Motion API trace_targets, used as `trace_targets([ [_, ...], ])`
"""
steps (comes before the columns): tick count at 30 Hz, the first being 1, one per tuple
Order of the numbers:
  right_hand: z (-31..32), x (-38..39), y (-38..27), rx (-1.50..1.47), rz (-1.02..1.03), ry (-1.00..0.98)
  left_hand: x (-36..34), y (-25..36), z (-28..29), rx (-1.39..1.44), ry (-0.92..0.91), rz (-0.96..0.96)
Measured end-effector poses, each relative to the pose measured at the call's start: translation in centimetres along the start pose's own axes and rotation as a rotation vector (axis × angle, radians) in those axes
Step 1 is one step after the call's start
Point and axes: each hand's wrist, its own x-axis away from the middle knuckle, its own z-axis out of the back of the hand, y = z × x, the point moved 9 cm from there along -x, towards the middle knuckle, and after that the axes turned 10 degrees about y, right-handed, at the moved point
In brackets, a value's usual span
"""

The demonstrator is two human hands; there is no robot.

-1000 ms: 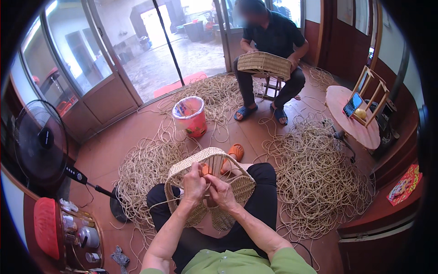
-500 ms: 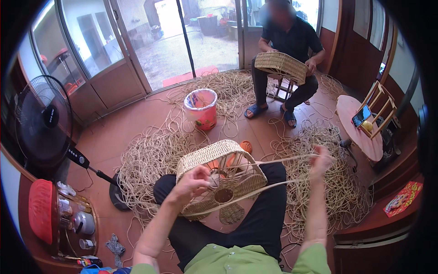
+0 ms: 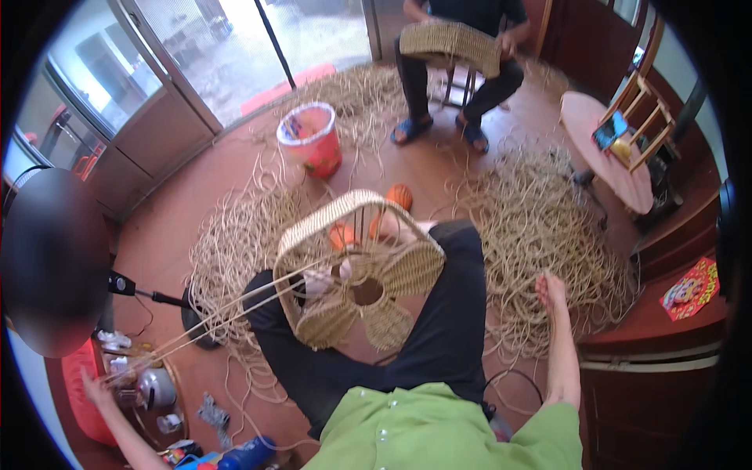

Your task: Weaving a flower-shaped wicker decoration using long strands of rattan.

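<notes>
Head view: an open, round-cornered basket of woven straw-coloured cord (image 3: 337,208), with petal-shaped panels about a round hole, lies tilted across my black-trousered thighs (image 3: 448,309). Two pale, thin cord strands (image 3: 247,302) run nearly straight from its left side, down and leftward, to my left hand (image 3: 97,386); their long axis slants across my left knee. That hand is blurred, so I cannot tell whether its fingers clamp the strands. My right hand (image 3: 551,290), nearer the basket, lies to its right before a loose beige cord heap (image 3: 548,235), fingers loosely bent, nothing visible in them.
</notes>
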Motion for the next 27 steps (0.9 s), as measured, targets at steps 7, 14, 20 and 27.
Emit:
trace_targets([
  [7,-11.3,5.9,-7.1,0.022,0.427,-0.098,1.7,10.4,12.2,-0.193,0.212,-0.026],
  [14,-23.7,25.2,-17.5,0.047,1.011,-0.381,41.0,9.9,-30.6,-0.340,-0.638,-0.437],
  [20,-32.4,31.9,-16.7,0.273,1.282,-0.614,68.4,2.4,-49.3,-0.397,-1.024,-0.791],
  [27,-38.3,29.2,-14.2,0.489,1.194,-0.731,71.7,1.6,-53.8,-0.684,-1.065,-1.092],
])
